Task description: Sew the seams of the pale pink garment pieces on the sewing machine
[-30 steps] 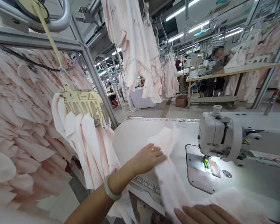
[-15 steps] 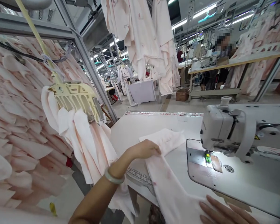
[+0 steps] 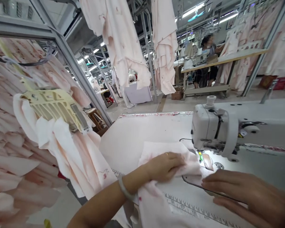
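Note:
My left hand (image 3: 166,166), with a bracelet on its wrist, is closed on a pale pink printed fabric piece (image 3: 154,152) and presses it to the table. One end of the cloth reaches the lit needle area of the sewing machine (image 3: 210,126); the rest hangs toward the table's front edge. My right hand (image 3: 244,193) is held with fingers stretched, just right of the cloth's end and over the front of the machine plate. Nothing shows in it, though its underside is hidden and it is slightly blurred.
Left of the table, a cream clamp hanger (image 3: 54,104) carries several pale fabric pieces. More pink garments (image 3: 9,142) hang in a mass at far left. A measuring tape strip (image 3: 187,205) runs along the table front. Beyond, a person (image 3: 207,44) sits at another workbench (image 3: 228,63).
My left hand has moved right with the fabric, bringing its end to the machine's needle area. My right hand has come off the lower cloth and up beside the plate. The view has shifted rightward.

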A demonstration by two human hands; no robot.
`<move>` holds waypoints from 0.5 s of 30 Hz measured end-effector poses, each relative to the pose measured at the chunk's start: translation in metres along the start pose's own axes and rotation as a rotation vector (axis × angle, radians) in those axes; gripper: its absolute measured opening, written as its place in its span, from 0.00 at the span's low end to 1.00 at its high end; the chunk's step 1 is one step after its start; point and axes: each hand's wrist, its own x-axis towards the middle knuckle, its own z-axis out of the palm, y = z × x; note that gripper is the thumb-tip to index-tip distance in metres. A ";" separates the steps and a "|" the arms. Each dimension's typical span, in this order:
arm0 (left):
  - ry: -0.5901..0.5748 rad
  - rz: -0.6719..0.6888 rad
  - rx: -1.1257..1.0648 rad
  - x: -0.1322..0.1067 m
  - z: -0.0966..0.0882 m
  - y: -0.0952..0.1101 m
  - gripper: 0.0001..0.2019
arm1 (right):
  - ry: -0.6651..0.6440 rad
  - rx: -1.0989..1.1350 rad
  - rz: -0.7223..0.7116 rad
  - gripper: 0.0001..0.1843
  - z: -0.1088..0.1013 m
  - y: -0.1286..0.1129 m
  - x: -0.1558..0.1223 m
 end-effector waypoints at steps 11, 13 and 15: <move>-0.208 0.057 0.415 0.012 0.002 0.051 0.23 | 0.025 -0.101 -0.187 0.17 -0.008 0.009 0.027; -0.156 0.078 0.479 0.012 0.005 0.051 0.24 | 0.015 -0.088 -0.170 0.16 -0.010 0.008 0.027; -0.128 0.105 0.510 0.009 0.006 0.050 0.24 | -0.002 -0.057 -0.163 0.15 -0.011 0.010 0.027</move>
